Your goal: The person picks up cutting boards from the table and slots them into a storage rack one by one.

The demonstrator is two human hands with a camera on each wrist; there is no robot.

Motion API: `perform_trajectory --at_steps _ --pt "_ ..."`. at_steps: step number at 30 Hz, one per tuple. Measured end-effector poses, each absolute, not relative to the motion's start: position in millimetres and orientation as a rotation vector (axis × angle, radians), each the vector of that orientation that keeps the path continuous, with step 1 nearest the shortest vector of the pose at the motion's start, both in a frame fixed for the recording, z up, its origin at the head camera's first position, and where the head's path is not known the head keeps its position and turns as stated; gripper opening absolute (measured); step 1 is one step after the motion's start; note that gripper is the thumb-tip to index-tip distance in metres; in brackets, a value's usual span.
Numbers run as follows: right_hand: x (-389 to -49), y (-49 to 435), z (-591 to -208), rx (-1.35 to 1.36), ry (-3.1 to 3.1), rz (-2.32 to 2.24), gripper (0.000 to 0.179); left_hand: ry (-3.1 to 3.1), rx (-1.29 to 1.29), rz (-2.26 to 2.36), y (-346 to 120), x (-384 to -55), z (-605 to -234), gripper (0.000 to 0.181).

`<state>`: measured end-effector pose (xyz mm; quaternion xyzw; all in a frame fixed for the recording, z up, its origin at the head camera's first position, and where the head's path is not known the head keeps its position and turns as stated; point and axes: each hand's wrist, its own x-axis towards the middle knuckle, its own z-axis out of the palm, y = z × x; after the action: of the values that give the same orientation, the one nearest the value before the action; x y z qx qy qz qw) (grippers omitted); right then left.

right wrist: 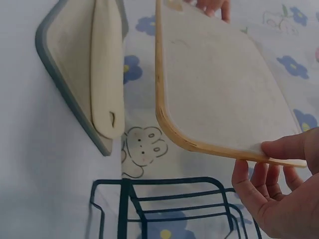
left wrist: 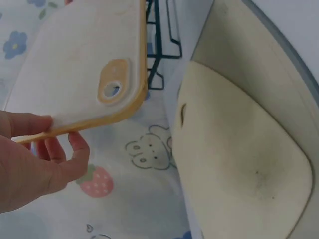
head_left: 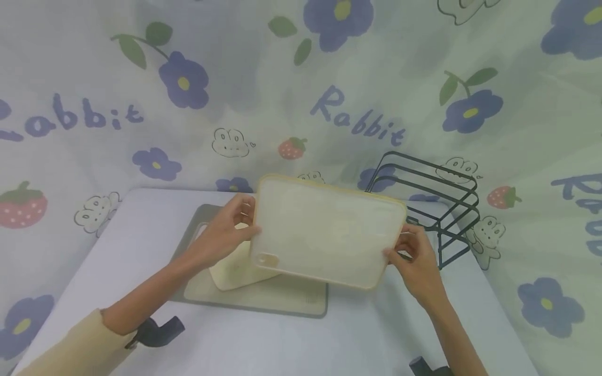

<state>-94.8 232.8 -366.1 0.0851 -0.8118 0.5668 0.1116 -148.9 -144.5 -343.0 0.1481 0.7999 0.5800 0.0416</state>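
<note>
A white cutting board with a yellow-orange rim is held up in the air, tilted, between both hands. My left hand pinches its left edge, thumb on the white face and fingers behind. On the opposite edge, my right hand grips in the same way. An oval hole in an orange patch shows at one corner in the left wrist view. Below and to the left, a cream board with a small slot lies on a larger grey-edged cutting board. The held board hides part of both.
A dark wire rack stands at the table's right rear, close to my right hand. Behind the white table hangs a curtain printed with flowers, rabbits and strawberries.
</note>
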Motion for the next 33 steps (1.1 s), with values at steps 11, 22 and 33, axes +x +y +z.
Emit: perform_trajectory --at_steps 11,22,33 --pt "-84.9 256.2 -346.3 0.182 -2.327 1.530 0.051 2.472 0.672 1.806 -112.1 -169.4 -322.5 0.035" --pt "-83.9 283.5 -322.9 0.157 -2.105 1.618 0.058 2.443 0.784 1.872 -73.0 -189.3 -302.0 0.033" --pt "-93.5 310.5 -307.5 0.294 -1.837 1.695 0.061 2.521 0.931 1.836 -35.3 -212.4 -283.3 0.031"
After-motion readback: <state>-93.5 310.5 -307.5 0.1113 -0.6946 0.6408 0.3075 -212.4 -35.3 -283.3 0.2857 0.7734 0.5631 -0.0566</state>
